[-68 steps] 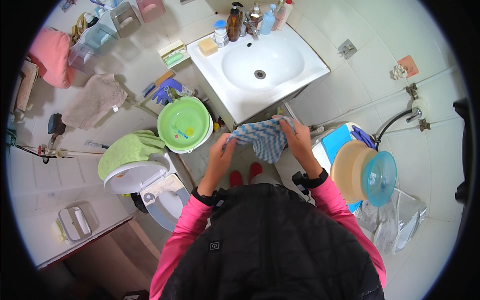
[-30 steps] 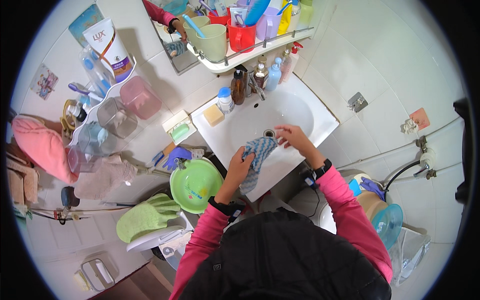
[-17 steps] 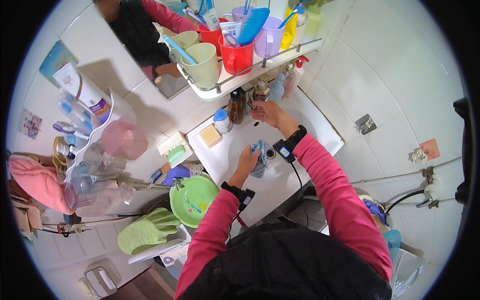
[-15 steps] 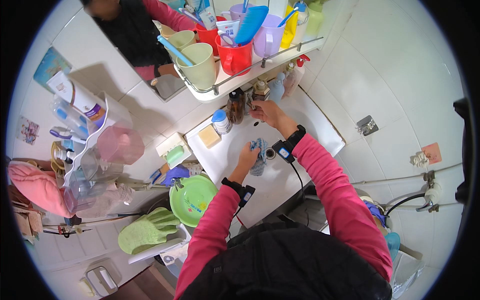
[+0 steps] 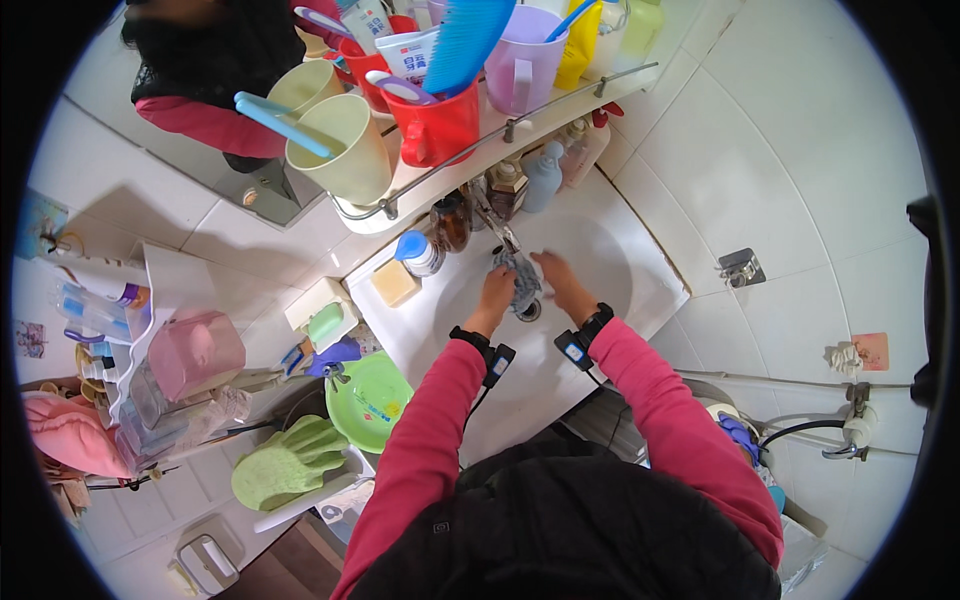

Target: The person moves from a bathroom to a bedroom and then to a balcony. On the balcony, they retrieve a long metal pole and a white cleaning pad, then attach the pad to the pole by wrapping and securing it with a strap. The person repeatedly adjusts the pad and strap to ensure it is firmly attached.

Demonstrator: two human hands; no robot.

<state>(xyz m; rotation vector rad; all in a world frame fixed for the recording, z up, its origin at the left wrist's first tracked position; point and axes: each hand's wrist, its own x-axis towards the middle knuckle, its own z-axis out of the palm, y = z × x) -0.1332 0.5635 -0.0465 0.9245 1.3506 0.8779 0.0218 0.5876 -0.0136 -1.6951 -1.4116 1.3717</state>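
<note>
Your left hand [image 5: 496, 291] is clamped on the cloth [image 5: 525, 284], which hangs bunched inside the sink [image 5: 605, 255], just below the tap [image 5: 507, 236] and beside the drain [image 5: 530, 312]. Your right hand [image 5: 566, 286] is at the cloth's right side, its fingers bent and blurred; you cannot tell from here whether they grip the cloth or only lie next to it. The two hands are close, with the cloth between them.

Along the sink's back edge, left of your hands, you have a pale soap bar [image 5: 395, 284], a blue-capped bottle [image 5: 418, 253] and a brown bottle [image 5: 452, 222]; a blue bottle [image 5: 543, 180] stands right of the tap. Above these, the shelf [image 5: 548, 122] carries a pale green cup [image 5: 345, 155], a red cup [image 5: 442, 128] and a purple cup [image 5: 524, 65]. A green basin [image 5: 347, 405] is left of the sink, below its rim.
</note>
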